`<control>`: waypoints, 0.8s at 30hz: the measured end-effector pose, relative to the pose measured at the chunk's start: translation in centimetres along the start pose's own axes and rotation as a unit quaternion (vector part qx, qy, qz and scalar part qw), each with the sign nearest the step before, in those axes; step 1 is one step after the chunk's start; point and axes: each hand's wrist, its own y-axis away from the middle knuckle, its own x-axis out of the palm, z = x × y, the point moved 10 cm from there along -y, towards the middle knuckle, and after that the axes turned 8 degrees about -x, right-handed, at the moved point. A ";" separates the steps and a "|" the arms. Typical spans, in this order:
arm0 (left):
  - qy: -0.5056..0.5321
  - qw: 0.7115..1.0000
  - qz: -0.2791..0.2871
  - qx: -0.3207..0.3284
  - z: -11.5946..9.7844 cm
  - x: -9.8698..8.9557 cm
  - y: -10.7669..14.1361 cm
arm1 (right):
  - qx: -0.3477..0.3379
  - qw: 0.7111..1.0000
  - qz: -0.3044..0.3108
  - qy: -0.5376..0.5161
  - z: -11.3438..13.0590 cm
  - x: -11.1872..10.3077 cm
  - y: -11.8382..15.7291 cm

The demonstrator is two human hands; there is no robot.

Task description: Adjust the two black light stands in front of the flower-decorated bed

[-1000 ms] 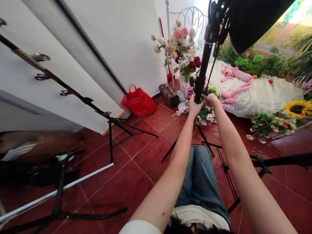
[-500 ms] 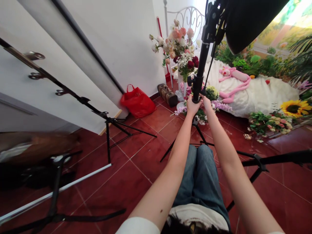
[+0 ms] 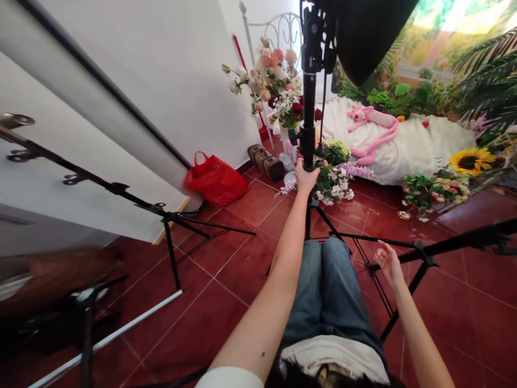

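Note:
My left hand [image 3: 307, 177] is wrapped round the pole of a black light stand [image 3: 309, 102], just below its collar and knob. A large black light head [image 3: 359, 40] sits on top of that stand, and a cable hangs beside the pole. My right hand [image 3: 390, 264] is off the pole, held low on the right with its fingers apart and slightly curled. It is nearest to the legs of another black stand [image 3: 428, 253] that leans in from the right. Nothing shows in the right hand.
Artificial flowers [image 3: 278, 75], a brown case [image 3: 265, 161] and a red bag [image 3: 218, 180] stand ahead. A pink plush toy [image 3: 374, 121] lies on white cloth [image 3: 436, 145]. Another tripod stand [image 3: 173, 215] and a white pole [image 3: 121, 328] are at left on the red tiled floor [image 3: 230, 269].
My right hand has let go of the light stand's pole and moved down to the right. My left hand keeps its grip. The view has turned slightly right.

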 end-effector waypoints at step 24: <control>0.040 0.968 0.124 -0.215 -0.2 26.5 22.0 | -0.151 0.979 -0.121 -0.064 12.9 -12.0 9.3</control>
